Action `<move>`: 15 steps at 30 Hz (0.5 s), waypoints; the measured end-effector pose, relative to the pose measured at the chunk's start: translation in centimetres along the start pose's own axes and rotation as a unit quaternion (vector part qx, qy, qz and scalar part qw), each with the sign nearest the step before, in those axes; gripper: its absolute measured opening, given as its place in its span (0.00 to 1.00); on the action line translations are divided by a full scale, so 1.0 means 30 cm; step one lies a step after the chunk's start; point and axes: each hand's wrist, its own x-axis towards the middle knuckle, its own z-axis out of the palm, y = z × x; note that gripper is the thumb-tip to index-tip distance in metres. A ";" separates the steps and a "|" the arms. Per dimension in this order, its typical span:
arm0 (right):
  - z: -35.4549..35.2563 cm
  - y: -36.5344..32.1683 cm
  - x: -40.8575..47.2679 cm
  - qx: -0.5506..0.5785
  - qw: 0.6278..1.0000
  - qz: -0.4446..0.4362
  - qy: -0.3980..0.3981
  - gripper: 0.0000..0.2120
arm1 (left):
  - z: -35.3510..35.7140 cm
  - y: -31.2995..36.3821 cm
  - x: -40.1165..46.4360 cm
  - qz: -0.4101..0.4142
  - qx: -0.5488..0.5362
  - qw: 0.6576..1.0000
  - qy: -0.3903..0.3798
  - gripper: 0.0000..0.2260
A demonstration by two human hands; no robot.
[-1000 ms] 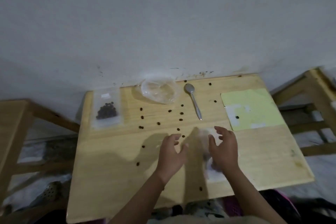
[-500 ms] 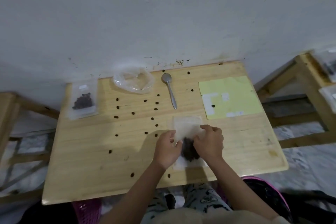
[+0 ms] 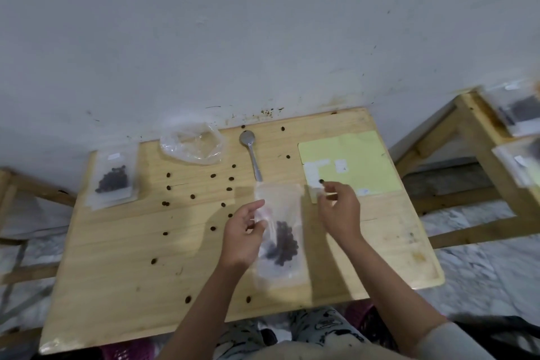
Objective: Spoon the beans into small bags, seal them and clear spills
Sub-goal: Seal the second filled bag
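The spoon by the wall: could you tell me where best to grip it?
Probably pinch the spoon mid-handle from above: it lies flat, bowl toward the wall, and its near tip meets or slips under the bean bag that the left hand holds.

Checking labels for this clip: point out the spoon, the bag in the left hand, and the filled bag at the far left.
spoon (image 3: 247, 137), head view, bowl.
held bag (image 3: 285, 242), head view, beans inside.
far-left bag (image 3: 113, 179), head view, bean pile.

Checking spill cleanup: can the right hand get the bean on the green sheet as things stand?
Probably yes. The right hand holds nothing, its fingertips are just beside the bean on the green sheet, with nothing between. The left hand holds the small bag.
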 end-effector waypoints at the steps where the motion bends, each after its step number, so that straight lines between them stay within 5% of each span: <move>1: -0.020 0.016 0.057 -0.020 1.000 -0.001 0.022 0.14 | -0.001 0.015 -0.004 0.005 -0.010 1.000 -0.003 0.19; 8: -0.066 0.105 0.335 -0.216 0.976 0.027 -0.005 0.14 | 0.024 0.095 -0.026 0.023 -0.070 0.997 0.027 0.20; 15: -0.046 0.099 0.382 -0.213 0.976 0.041 -0.005 0.10 | 0.048 0.107 -0.024 0.013 -0.069 0.997 0.039 0.20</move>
